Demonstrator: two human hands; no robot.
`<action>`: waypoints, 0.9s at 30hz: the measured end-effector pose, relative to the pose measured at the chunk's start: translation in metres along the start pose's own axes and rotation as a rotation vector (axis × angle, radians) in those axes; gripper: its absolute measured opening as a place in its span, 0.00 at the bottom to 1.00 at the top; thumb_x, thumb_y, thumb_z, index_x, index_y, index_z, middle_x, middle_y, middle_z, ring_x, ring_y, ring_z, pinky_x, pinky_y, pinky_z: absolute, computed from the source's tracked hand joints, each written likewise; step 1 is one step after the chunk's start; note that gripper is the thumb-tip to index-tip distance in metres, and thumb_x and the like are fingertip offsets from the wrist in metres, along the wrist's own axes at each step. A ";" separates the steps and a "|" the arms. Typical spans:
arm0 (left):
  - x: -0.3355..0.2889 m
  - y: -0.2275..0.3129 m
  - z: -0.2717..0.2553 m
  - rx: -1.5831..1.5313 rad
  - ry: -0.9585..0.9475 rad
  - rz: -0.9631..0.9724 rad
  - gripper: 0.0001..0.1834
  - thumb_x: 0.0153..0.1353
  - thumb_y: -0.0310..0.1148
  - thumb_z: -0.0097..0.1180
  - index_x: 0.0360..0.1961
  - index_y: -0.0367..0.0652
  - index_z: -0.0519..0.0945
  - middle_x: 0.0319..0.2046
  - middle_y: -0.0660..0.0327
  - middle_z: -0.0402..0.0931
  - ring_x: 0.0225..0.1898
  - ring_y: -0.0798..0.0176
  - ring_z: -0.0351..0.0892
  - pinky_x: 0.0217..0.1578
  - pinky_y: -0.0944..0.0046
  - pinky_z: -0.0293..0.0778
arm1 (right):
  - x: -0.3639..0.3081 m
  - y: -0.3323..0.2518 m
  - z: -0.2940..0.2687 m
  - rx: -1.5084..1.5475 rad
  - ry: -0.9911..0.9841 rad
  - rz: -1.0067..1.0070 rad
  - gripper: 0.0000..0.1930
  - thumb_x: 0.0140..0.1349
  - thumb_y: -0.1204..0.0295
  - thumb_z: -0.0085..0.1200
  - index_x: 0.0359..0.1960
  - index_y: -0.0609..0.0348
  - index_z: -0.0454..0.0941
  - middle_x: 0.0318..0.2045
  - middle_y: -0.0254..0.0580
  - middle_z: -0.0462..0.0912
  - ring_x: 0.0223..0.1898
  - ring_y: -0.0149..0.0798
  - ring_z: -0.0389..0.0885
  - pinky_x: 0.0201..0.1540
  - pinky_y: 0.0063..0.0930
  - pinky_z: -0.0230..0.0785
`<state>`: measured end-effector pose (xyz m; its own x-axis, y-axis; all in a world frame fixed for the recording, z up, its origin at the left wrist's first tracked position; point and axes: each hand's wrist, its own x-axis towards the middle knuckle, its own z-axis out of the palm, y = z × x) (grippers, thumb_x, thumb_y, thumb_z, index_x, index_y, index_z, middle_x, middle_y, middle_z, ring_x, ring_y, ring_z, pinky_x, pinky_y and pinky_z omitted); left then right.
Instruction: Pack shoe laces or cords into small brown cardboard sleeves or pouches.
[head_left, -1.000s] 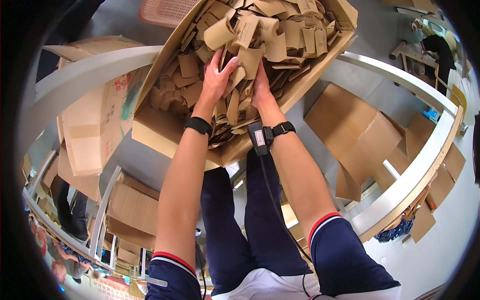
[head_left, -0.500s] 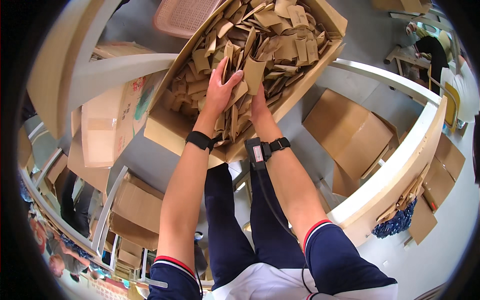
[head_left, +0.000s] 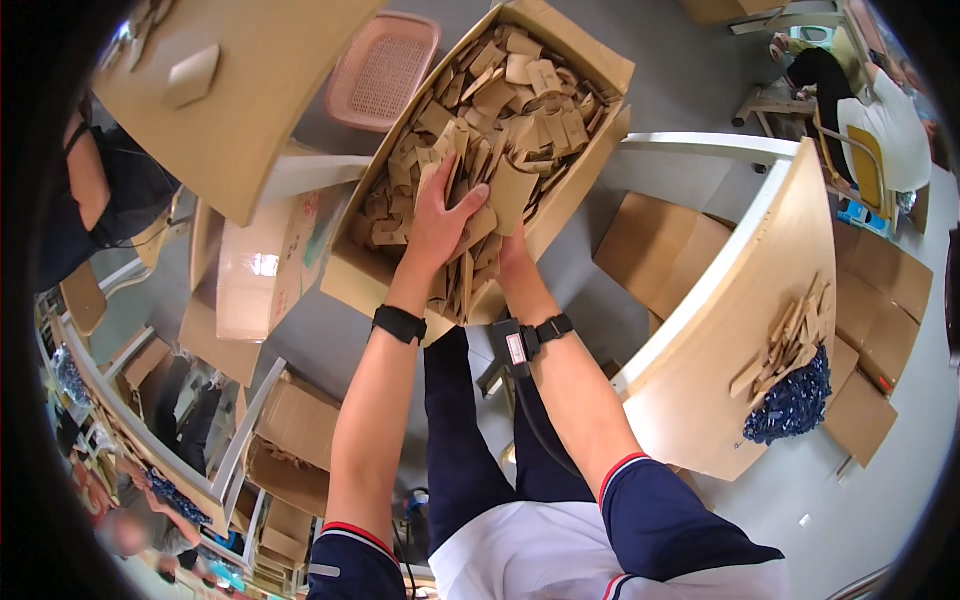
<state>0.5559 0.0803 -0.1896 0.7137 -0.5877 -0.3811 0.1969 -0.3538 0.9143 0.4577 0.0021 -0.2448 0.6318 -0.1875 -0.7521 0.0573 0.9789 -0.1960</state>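
A long open carton (head_left: 583, 185) in front of me is heaped with small folded brown cardboard pieces (head_left: 500, 100). At its near end both my hands press in from either side of a loose bunch of these cardboard pieces (head_left: 513, 193). My left hand (head_left: 436, 225) is curled around the bunch's left side, its thumb lying over the top. Lower down on the right side, my right hand (head_left: 514, 258) grips the bunch. Its fingers are mostly hidden behind the pieces. Each of my wrists wears a black strap, and the right one carries a small black box.
A pink plastic basket (head_left: 383, 70) stands beyond the carton. Wooden tables flank me; the right tabletop (head_left: 700, 400) bears cardboard strips and a dark blue shiny bundle (head_left: 790, 405). Cardboard boxes (head_left: 665, 250) stand on the floor at both sides. Other people sit at far right and left.
The whole view has shifted, so more of both tabletops and the basket shows. My hands and the bunch appear lower in the picture, with the same grip kept.
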 end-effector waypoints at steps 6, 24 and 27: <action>-0.048 0.099 0.007 0.030 -0.018 0.120 0.42 0.58 0.48 0.61 0.68 0.37 0.61 0.64 0.42 0.62 0.68 0.44 0.57 0.67 0.55 0.51 | -0.106 -0.028 0.060 -0.044 -0.044 -0.187 0.26 0.71 0.51 0.41 0.60 0.56 0.69 0.51 0.37 0.79 0.50 0.36 0.79 0.50 0.29 0.73; -0.159 0.332 0.379 0.204 -0.581 0.510 0.44 0.55 0.51 0.62 0.68 0.39 0.62 0.65 0.42 0.60 0.70 0.40 0.52 0.69 0.50 0.50 | -0.400 -0.314 -0.071 0.283 -0.333 -0.960 0.26 0.72 0.56 0.42 0.64 0.59 0.64 0.61 0.44 0.71 0.58 0.41 0.73 0.59 0.36 0.69; -0.176 0.304 0.434 0.197 -0.679 0.291 0.42 0.56 0.51 0.61 0.68 0.44 0.64 0.67 0.40 0.56 0.70 0.41 0.50 0.68 0.50 0.52 | -0.422 -0.325 -0.122 0.285 -0.123 -0.961 0.25 0.72 0.56 0.42 0.62 0.60 0.65 0.59 0.43 0.72 0.56 0.40 0.74 0.57 0.35 0.70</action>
<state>0.1987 -0.2398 0.0955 0.1357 -0.9728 -0.1877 -0.1049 -0.2025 0.9736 0.0782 -0.2468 0.0592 0.2950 -0.9133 -0.2808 0.7568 0.4028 -0.5148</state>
